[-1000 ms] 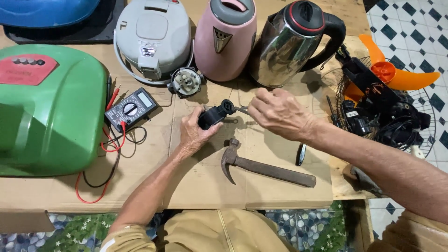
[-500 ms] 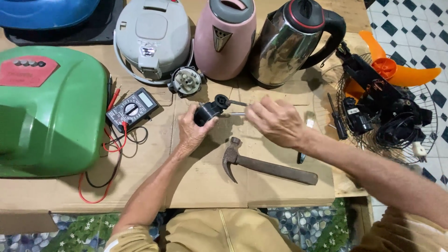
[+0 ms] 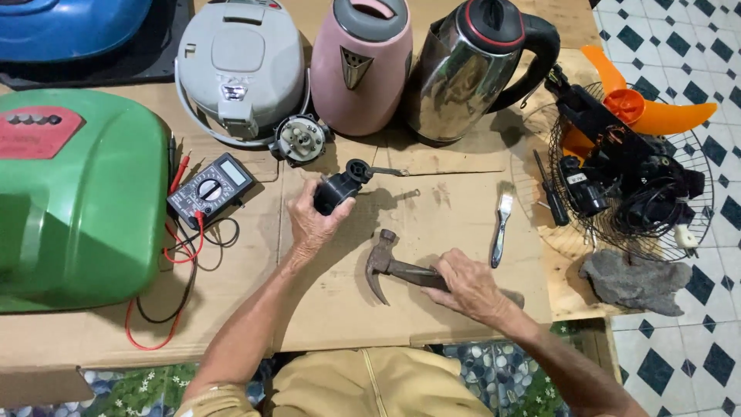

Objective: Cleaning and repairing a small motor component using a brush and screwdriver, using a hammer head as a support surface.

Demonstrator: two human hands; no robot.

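- While my left hand (image 3: pixel 315 224) wraps the small black motor (image 3: pixel 336 193) above the cardboard (image 3: pixel 455 216), its fingers are closed around the body, shaft end pointing right.
- My right hand (image 3: pixel 471 287) is curled around the hammer (image 3: pixel 386 266) handle, head lying flat on the cardboard.
- I judge the motor dense, rigid and smooth; best held by its barrel, not the thin shaft.
- I'd say the hammer is head-heavy; gripping mid-handle suits it.
- A brush (image 3: pixel 502 220) lies near.

Red label (image 3: pixel 35 131) on green housing (image 3: pixel 77 201); multimeter's grey screen (image 3: pixel 234 174)
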